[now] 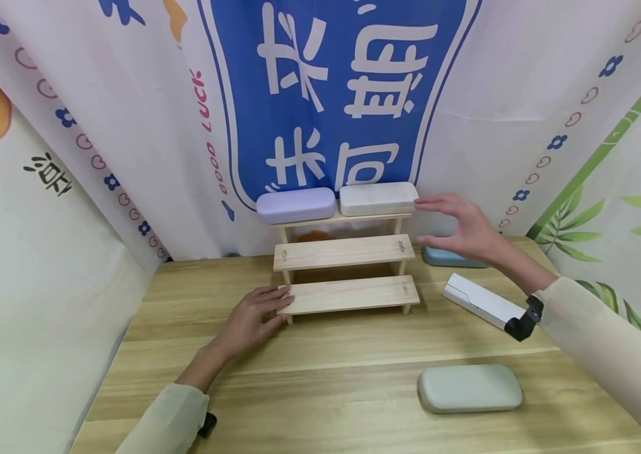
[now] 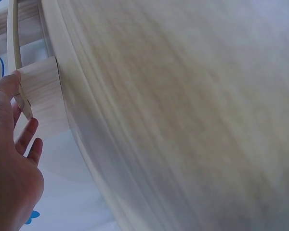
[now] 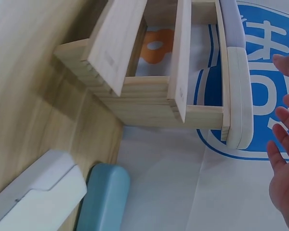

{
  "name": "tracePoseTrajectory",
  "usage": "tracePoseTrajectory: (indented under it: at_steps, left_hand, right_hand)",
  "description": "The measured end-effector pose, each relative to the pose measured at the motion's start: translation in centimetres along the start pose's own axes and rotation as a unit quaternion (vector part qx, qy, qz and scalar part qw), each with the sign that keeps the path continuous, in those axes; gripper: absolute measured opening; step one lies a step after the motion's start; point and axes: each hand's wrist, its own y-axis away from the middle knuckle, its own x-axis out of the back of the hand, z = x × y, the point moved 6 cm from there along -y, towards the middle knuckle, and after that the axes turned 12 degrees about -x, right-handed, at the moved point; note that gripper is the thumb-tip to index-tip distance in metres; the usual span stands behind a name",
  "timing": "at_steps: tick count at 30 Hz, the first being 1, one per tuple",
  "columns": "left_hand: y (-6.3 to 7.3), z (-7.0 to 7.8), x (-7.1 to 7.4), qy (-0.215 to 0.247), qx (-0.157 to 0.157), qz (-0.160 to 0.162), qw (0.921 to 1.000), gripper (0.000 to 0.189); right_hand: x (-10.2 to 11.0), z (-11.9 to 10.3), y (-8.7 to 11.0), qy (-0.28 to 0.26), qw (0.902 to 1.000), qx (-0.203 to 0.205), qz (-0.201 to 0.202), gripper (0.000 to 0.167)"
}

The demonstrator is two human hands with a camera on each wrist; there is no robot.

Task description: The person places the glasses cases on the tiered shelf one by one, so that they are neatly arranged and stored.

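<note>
A three-tier wooden stand (image 1: pixel 348 293) stands at the back of the table. My left hand (image 1: pixel 251 320) grips the left end of its lowest step; in the left wrist view, fingers (image 2: pixel 26 137) lie around the board's end. On the top step sit a lilac glasses case (image 1: pixel 296 205) and a white glasses case (image 1: pixel 378 198), side by side. My right hand (image 1: pixel 464 228) is raised just right of the white case, thumb and fingers spread and holding nothing. In the right wrist view, that hand (image 3: pixel 286 178) appears apart from the white case (image 3: pixel 239 96).
Right of the stand lie a blue case (image 1: pixel 453 257) against the back curtain and a white box (image 1: pixel 485 301). A grey-green case (image 1: pixel 470 388) lies nearer the front right of the wooden table (image 1: pixel 320 391). Printed curtains (image 1: pixel 485 82) enclose the back and sides.
</note>
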Motion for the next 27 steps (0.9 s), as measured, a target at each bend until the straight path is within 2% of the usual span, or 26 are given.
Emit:
tracePoseTrajectory:
  at_steps: [10,18,27]
  left_hand:
    - [-0.2,0.1,0.0,-0.002,-0.009,0.003,1.0000,0.044]
    - [-0.1,0.0,0.0,-0.003,-0.004,0.002,1.0000,0.044]
    - [0.1,-0.1,0.1,0.004,0.002,0.005,1.0000,0.044]
  right_hand:
    - [0.3,1.1,3.1,0.007,0.9997,-0.011,-0.020,0.066]
    - [0.1,2.2,5.6,0.030,0.9991,-0.020,-0.022,0.066]
    - [-0.6,3.2,8.2,0.013,0.9994,-0.009,-0.030,0.071]
